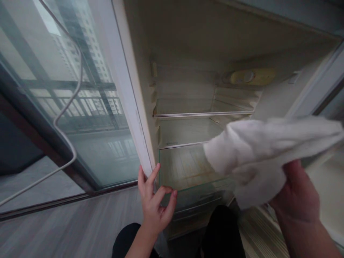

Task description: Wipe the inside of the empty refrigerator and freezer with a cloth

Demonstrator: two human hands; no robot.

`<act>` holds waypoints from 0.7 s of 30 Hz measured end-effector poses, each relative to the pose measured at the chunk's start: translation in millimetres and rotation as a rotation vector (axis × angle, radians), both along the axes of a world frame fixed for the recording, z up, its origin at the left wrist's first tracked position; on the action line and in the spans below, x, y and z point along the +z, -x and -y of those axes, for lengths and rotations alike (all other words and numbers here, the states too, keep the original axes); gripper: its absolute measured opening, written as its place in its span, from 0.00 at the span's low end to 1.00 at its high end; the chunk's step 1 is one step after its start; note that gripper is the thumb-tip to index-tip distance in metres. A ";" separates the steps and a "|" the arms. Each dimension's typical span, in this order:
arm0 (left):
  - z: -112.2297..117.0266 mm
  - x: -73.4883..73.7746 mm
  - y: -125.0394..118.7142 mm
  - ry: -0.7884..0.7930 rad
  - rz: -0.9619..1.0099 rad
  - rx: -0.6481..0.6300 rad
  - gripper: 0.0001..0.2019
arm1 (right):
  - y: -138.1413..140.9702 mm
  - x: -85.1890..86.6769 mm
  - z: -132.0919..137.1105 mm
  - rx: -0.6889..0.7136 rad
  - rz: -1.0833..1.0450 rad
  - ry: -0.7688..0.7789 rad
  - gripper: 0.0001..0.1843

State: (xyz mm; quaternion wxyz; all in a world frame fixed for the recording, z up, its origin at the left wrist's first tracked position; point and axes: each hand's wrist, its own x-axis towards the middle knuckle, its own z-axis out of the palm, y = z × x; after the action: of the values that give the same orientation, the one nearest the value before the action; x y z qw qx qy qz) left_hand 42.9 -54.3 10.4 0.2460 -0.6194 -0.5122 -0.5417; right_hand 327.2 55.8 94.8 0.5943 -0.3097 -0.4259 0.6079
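An open, empty fridge (139, 118) stands in front of me, with glass shelves (188, 114) inside and a yellowed thermostat dial (245, 76) on the right inner wall. My left hand (156, 200) rests against the fridge's left front edge, fingers apart and loosely curled, holding nothing. My right hand (298, 193) grips a crumpled white cloth (258, 154), held up in front of the right side of the fridge's interior. The cloth hides part of the lower shelves.
A large glass window (67, 107) fills the left, with a white cable (67, 107) hanging in front of it. Grey wooden floor (67, 229) runs below. My dark-clad knees (223, 229) are at the bottom. The open fridge door (328, 172) is at the right.
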 end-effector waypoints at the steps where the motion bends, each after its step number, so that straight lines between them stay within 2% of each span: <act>1: -1.2 -1.7 1.9 -0.013 0.033 -0.002 0.01 | 12.0 12.3 -13.8 0.033 0.098 -0.081 0.31; 3: -4.4 -4.7 8.5 -0.075 0.139 -0.015 0.09 | 47.2 32.6 -37.4 0.258 0.378 -0.319 0.36; 5: -8.6 -5.0 18.0 -0.173 0.263 -0.063 0.19 | 88.4 43.7 -53.8 0.634 0.714 -0.627 0.38; 6: -10.9 -4.1 23.4 -0.214 0.313 -0.092 0.24 | 107.9 44.2 -59.8 0.859 0.894 -0.729 0.39; 8: -16.1 -0.9 34.4 -0.239 0.369 -0.132 0.32 | 139.8 34.1 -69.1 1.239 1.286 -0.780 0.39; 9: -19.0 0.5 39.7 -0.223 0.378 -0.134 0.36 | 151.5 24.3 -73.1 1.344 1.475 -0.750 0.39; 10: -22.3 1.1 44.7 -0.196 0.377 -0.124 0.40 | 160.6 12.5 -76.8 1.389 1.627 -0.717 0.40; 12: -29.6 -0.5 53.5 -0.124 0.357 -0.082 0.42 | 172.0 -12.8 -83.2 1.403 1.797 -0.676 0.43; 15: -40.7 -8.9 62.8 -0.036 0.314 -0.050 0.35 | 178.9 -40.6 -89.7 1.425 1.838 -0.658 0.51; 17: -45.7 -14.8 65.6 -0.010 0.311 -0.068 0.33 | 181.2 -48.4 -92.9 1.417 1.843 -0.656 0.56; 21: -47.1 -20.0 65.2 0.011 0.352 -0.084 0.34 | 192.1 -54.9 -101.9 1.364 1.898 -0.750 0.63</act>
State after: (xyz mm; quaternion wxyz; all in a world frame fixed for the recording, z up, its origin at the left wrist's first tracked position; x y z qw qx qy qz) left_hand -22.4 -7.2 -9.5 0.1262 -0.5374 -0.5240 -0.6487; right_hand 135.1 157.7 40.0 -0.3391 -0.1530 -0.9130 0.1675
